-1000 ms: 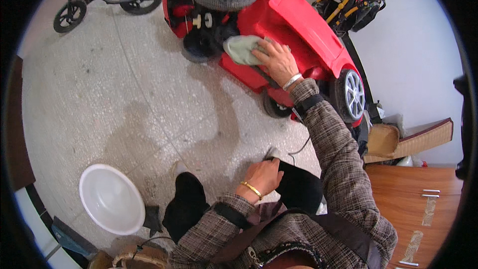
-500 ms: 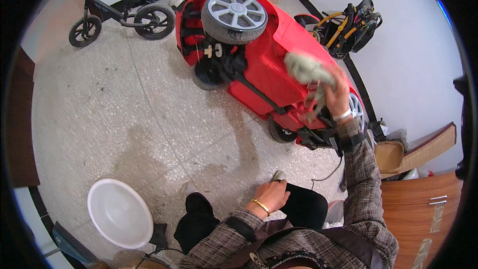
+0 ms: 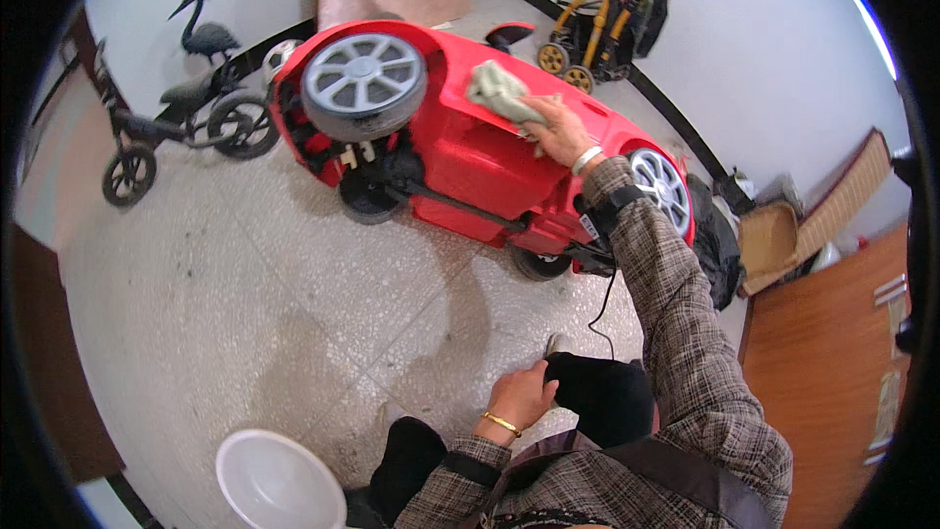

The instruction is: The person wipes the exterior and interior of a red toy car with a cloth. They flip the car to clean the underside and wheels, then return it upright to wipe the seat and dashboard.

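Note:
A red ride-on toy car (image 3: 470, 152) lies tipped on its side on the speckled floor, grey wheels showing. My right hand (image 3: 560, 130) presses a pale green cloth (image 3: 497, 90) against the car's red side panel, arm stretched out. My left hand (image 3: 519, 394) rests on my dark-trousered knee, fingers curled, with a gold bangle at the wrist; whether it holds anything is unclear.
A white plastic basin (image 3: 274, 482) stands on the floor near my left leg. A small black balance bike (image 3: 176, 132) and a dark bird figure (image 3: 206, 36) are at the far left. A folded yellow-black stroller (image 3: 612, 15) leans at the back wall. Cardboard (image 3: 774, 235) and a wooden door (image 3: 832, 362) are on the right.
My right hand lifted the cloth off the car's lower part and now presses it higher on the side panel. My head has turned, shifting the view. The left hand stayed on the knee.

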A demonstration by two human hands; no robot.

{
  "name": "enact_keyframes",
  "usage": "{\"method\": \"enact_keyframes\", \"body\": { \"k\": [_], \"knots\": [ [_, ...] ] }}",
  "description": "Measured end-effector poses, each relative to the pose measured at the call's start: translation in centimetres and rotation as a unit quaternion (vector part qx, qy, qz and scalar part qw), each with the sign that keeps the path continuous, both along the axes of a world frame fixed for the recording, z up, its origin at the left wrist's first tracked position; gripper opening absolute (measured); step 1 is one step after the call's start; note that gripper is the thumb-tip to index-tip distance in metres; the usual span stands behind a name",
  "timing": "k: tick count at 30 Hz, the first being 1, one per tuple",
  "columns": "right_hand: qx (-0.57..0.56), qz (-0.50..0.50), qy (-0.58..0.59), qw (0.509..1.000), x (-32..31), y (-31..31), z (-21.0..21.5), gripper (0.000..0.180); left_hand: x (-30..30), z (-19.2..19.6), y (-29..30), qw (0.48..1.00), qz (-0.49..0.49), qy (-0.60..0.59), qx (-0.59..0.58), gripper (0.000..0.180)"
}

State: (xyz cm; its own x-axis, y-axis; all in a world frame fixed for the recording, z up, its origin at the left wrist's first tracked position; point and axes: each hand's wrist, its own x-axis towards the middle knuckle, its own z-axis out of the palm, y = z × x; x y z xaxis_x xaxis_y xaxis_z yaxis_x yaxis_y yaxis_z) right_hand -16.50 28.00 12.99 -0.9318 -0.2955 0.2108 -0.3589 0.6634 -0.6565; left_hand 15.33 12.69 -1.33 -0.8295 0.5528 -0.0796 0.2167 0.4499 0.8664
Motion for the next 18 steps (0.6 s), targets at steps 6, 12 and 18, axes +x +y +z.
{"method": "enact_keyframes", "body": {
  "k": [6,12,18],
  "knots": [
    [0.196,0.059,0.265,0.942,1.4,-4.3,0.9,0.04,0.2,-1.5,0.8,0.999,-0.017,0.012,-0.045,0.043],
    [0.142,0.043,0.273,0.951,-3.2,-9.8,-0.4,0.037,-0.2,-2.2,1.1,0.999,-0.016,0.014,-0.05,0.042],
    [0.244,-0.02,0.184,0.952,-7.5,-3.9,0.5,0.027,-0.7,-2.5,1.4,0.999,-0.012,0.008,-0.042,0.042]
  ]
}}
